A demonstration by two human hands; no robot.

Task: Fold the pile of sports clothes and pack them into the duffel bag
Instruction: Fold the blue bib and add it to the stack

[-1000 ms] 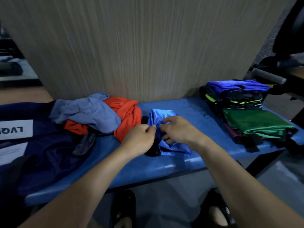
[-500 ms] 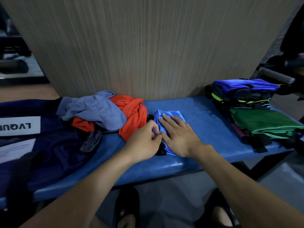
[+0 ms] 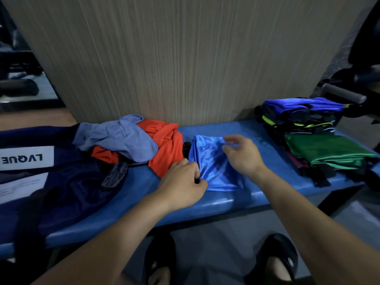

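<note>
The blue cloth (image 3: 213,163) lies between both hands; left hand (image 3: 183,179) pinches its near-left edge (long axis running away); right hand (image 3: 242,155) hovers open above.

A white patch (image 3: 26,158) on the dark navy duffel bag (image 3: 67,182) at the left carries black capitals that, seen upside down from here, read "LVQUE", cut off at the frame's edge. Below it sits a second pale label (image 3: 20,187) whose print is too faint to read.

Unfolded pile (image 3: 131,140) left, folded stack (image 3: 312,128) right on bench (image 3: 257,194)
</note>
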